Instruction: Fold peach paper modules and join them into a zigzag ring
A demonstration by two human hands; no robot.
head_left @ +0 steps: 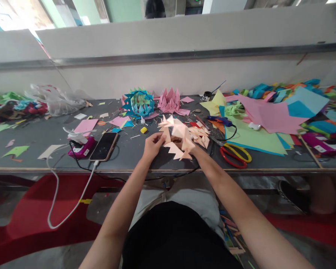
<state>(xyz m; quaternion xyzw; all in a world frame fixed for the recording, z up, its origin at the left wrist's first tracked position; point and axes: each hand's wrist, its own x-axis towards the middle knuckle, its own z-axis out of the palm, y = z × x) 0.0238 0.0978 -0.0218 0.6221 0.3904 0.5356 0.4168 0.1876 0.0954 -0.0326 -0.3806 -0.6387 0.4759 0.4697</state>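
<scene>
A spiky ring of folded peach paper (175, 132) is held just above the front of the dark table. At its left side my left hand (154, 145) is closed, thumb and fingertips pinching the edge of a folded piece. My right hand (195, 150) reaches into the ring from the right and grips it; most of its fingers are hidden by the paper. Loose folded peach pieces (201, 135) lie in a heap just beyond my right hand. Behind the ring stand a blue and green folded-paper ring (140, 104) and a pink one (169, 101).
Red-and-yellow scissors (235, 155) and a blue glue gun (220, 120) with a cable lie right. Coloured sheets (274, 112) are piled beyond them. A phone (103, 146) on a white cable and a purple power strip (82, 147) sit left. Paper scraps litter the table (134, 155).
</scene>
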